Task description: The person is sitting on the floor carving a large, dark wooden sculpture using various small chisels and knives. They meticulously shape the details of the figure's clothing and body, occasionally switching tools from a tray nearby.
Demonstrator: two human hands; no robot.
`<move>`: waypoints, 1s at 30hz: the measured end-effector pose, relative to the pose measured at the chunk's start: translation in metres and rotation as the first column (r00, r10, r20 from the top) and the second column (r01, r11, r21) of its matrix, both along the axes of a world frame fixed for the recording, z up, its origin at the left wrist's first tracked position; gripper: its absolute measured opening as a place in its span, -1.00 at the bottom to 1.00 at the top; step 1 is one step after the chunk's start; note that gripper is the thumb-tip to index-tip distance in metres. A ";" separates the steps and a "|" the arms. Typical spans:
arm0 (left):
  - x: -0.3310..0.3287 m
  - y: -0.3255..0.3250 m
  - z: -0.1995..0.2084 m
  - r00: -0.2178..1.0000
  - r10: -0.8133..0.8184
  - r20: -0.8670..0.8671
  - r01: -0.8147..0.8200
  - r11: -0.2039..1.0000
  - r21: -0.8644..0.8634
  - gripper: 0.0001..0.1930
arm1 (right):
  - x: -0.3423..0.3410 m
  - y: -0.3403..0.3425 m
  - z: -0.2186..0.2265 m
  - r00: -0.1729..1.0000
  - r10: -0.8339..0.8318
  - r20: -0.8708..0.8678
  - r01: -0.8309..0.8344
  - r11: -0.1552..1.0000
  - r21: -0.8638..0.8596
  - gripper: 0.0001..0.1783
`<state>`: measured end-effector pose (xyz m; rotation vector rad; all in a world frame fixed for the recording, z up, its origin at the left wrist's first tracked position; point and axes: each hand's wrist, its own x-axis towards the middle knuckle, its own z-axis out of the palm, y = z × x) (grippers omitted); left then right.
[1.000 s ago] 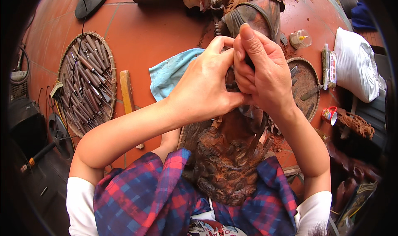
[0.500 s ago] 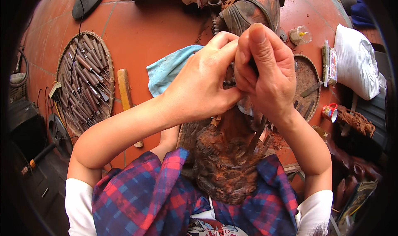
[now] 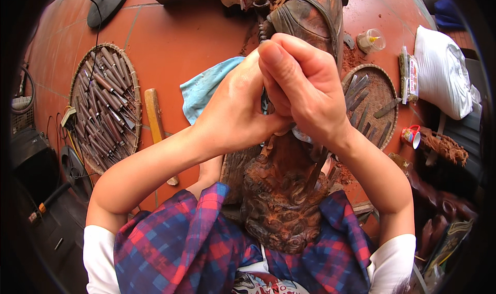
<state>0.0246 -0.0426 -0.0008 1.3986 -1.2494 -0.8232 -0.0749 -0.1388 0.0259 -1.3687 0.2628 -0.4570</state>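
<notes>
A dark reddish-brown carved wooden statue [image 3: 281, 203] lies lengthwise between my knees, its curled, knobbly end toward me. Farther off, its draped part [image 3: 305, 22] shows carved folds. Above its middle, my right hand [image 3: 312, 90] is closed in a fist with the thumb on top. My left hand [image 3: 230, 103] is pressed up against it, its thumb stretched toward the right wrist and its fingers curled out of sight. Whatever the two hands grip is hidden behind them. A light blue cloth [image 3: 204, 90] lies on the floor just beyond my left wrist.
A round woven tray [image 3: 138, 95] at the left holds several wood-handled chisels, with a wooden mallet-like bar [image 3: 154, 113] beside it. Another woven tray [image 3: 395, 82] with flat blades lies right. Nearby are a jar [image 3: 371, 41], a red mug [image 3: 411, 136] and a white sack [image 3: 439, 72].
Both hands have shifted left together, the right one more, uncovering blades in the right tray. The view has moved slightly. The statue stays between my knees.
</notes>
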 end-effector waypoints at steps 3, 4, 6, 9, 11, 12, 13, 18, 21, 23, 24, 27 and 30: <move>-0.007 0.004 0.004 1.000 -0.006 0.020 0.007 1.000 -0.021 -0.48 | -0.008 0.001 0.009 0.999 0.043 -0.023 -0.044 0.999 -0.006 -0.62; -0.008 0.006 0.003 1.000 0.005 -0.019 -0.004 0.999 0.041 -0.48 | -0.009 0.002 0.011 0.997 0.063 -0.055 -0.062 0.998 0.015 -0.62; -0.004 0.003 0.005 0.996 0.011 -0.092 0.001 0.991 0.130 -0.48 | -0.003 -0.001 0.008 0.994 0.058 -0.096 -0.055 0.998 0.034 -0.62; 0.001 0.004 -0.005 0.999 0.020 -0.035 -0.018 0.999 0.050 -0.45 | 0.003 -0.001 0.005 0.998 0.031 -0.051 -0.027 0.996 0.081 -0.61; -0.002 0.004 -0.001 0.998 0.032 -0.058 -0.030 0.999 0.033 -0.43 | 0.000 -0.001 0.013 0.996 0.046 -0.073 -0.036 0.990 0.136 -0.62; -0.005 0.004 0.003 0.995 0.037 -0.096 -0.030 0.996 0.080 -0.43 | -0.002 0.000 0.015 0.995 0.050 -0.085 -0.035 0.986 0.166 -0.62; -0.006 0.006 0.002 0.994 0.038 -0.105 -0.026 0.993 0.118 -0.44 | -0.001 0.000 0.013 0.986 0.086 -0.142 -0.051 0.971 0.234 -0.62; 0.002 0.002 -0.003 0.999 0.001 0.054 0.001 0.999 -0.038 -0.44 | 0.000 0.000 0.005 1.000 0.003 0.016 -0.002 1.000 -0.024 -0.63; -0.004 0.001 0.004 0.999 0.001 0.041 -0.002 1.000 0.030 -0.49 | -0.007 -0.004 0.015 0.989 0.075 -0.124 -0.064 0.994 0.090 -0.64; -0.004 0.001 0.011 1.000 0.018 -0.016 -0.016 0.995 0.103 -0.51 | -0.003 -0.006 0.005 0.991 0.066 -0.119 -0.050 0.990 0.132 -0.65; -0.002 -0.001 0.010 0.999 0.002 0.047 -0.003 0.999 0.032 -0.50 | -0.004 -0.003 0.005 0.997 0.020 -0.068 -0.013 0.995 0.095 -0.64; -0.003 -0.004 0.005 0.984 0.014 0.180 0.006 0.994 -0.111 -0.57 | -0.013 0.003 0.010 0.997 -0.070 0.042 0.067 0.995 0.069 -0.64; -0.007 -0.010 0.014 0.988 -0.023 0.151 0.037 0.996 -0.085 -0.62 | -0.023 -0.007 0.019 0.999 -0.014 -0.050 0.025 0.973 0.229 -0.63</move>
